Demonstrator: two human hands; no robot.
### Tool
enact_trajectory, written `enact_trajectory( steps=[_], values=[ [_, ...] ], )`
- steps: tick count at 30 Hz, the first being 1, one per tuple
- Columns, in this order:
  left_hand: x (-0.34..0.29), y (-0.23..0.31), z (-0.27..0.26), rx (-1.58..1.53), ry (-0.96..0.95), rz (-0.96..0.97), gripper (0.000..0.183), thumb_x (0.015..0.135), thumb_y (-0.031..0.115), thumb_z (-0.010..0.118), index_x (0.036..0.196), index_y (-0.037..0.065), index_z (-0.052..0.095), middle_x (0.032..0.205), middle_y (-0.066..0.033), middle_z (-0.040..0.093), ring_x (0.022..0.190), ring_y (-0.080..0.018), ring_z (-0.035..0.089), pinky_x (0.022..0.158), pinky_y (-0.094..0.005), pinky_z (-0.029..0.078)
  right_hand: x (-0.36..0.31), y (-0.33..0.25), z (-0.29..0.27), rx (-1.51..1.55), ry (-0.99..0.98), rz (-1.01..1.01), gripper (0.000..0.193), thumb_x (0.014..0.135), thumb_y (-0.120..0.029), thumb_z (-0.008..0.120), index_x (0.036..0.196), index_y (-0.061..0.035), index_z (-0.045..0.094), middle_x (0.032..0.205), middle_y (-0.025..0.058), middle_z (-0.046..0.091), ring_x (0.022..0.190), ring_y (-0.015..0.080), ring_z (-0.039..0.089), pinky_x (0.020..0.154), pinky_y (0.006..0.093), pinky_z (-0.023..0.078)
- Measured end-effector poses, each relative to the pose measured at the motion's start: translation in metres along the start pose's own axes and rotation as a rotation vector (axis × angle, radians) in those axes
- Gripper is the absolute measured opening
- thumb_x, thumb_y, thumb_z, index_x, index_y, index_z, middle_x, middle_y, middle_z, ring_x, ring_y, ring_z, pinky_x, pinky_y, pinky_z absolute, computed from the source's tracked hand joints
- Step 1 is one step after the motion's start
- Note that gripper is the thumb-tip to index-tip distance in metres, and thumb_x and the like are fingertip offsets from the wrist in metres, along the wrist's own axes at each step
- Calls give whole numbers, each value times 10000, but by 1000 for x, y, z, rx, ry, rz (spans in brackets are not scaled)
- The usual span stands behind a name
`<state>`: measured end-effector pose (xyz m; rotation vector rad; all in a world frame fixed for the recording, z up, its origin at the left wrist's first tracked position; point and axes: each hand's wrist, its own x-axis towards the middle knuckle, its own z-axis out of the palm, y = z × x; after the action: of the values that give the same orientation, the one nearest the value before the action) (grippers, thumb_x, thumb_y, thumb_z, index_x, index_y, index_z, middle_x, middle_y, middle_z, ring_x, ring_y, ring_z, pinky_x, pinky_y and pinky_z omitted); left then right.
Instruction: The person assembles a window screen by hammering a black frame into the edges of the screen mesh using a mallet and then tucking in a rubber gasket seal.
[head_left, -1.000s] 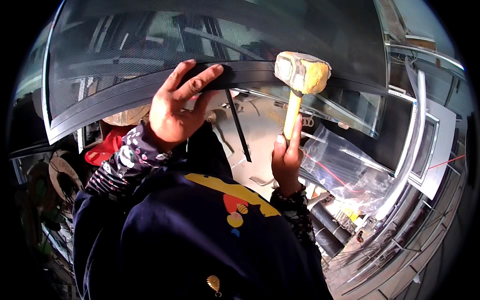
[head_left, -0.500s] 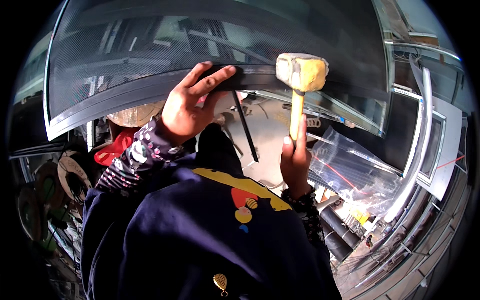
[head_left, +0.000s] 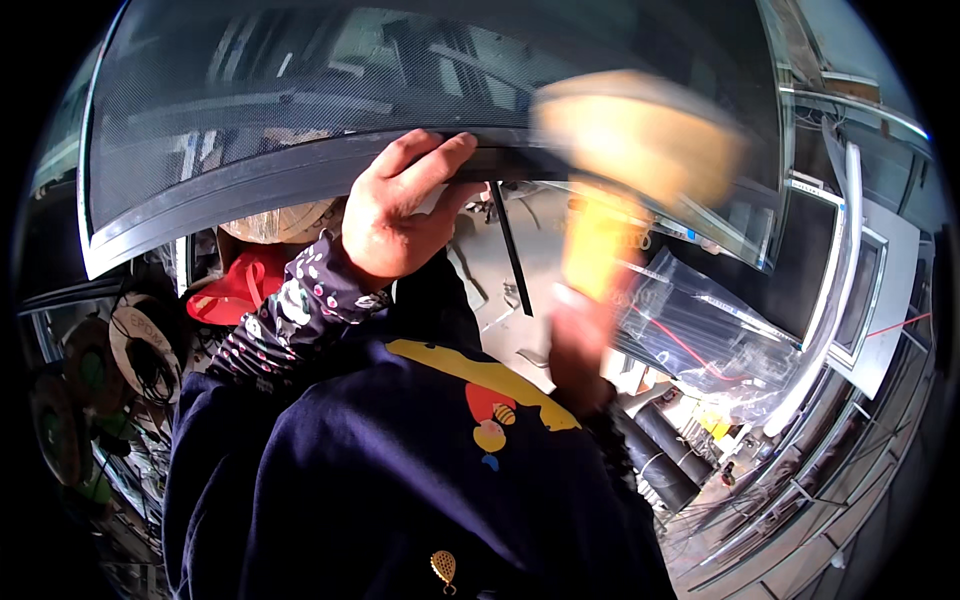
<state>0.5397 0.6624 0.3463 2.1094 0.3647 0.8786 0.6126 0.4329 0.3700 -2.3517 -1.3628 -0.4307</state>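
Observation:
A large dark mesh screen panel point(head_left: 290, 115) spans the upper part of the view, with its black frame edge point(head_left: 260, 170) toward me. My left hand point(head_left: 395, 220) is closed over that near edge, fingers on top and thumb lower down. To its right, a rubber mallet point(head_left: 640, 130) with a pale yellowish head and yellow handle is smeared by motion over the frame edge. My right hand point(head_left: 582, 340), blurred too, grips the handle. Whether the mallet head touches the frame I cannot tell.
A thin black strip point(head_left: 513, 255) slants below the panel. At left are a red item point(head_left: 240, 288) and several spools point(head_left: 145, 340). Clear plastic sheeting point(head_left: 700, 310), black rolls point(head_left: 660, 460) and a white-framed panel point(head_left: 885, 300) lie to the right.
The mallet has gone from sharp to strongly blurred, its head larger and swung slightly right. My left hand has shifted slightly right along the frame edge, still holding it.

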Motion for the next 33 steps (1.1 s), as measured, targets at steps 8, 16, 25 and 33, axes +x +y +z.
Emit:
enact_trajectory(
  steps=[8,16,25,33],
  values=[
    [-6,-9,7,-68,7,20,410,700,10,768,1084,22,627,991,-123,604,849,-286,615,713,-337,538,-8,-10,-6,500,-225,413,609,943,-133,453,1473,22,197,1158,146,579,670,143,526,631,289,458],
    [2,-3,4,42,6,93,407,697,25,779,1080,42,644,1025,-136,644,1105,-384,560,853,-393,527,-11,-13,-14,1564,830,1100,549,964,-316,439,1410,-22,313,668,93,596,499,201,542,504,300,484],
    [12,3,42,-123,-119,66,384,751,-38,688,1121,39,619,1108,-120,630,1103,-371,552,826,-370,535,-6,6,-6,466,-238,468,542,962,-129,444,1468,-39,273,722,79,560,577,143,542,570,271,457],
    [15,4,43,-33,-109,178,379,759,-33,681,1127,37,623,1117,-100,631,1051,-378,564,825,-369,534,81,-4,-102,404,547,388,675,994,-361,360,1501,-150,-32,582,32,449,406,105,397,378,227,356]
  ],
)
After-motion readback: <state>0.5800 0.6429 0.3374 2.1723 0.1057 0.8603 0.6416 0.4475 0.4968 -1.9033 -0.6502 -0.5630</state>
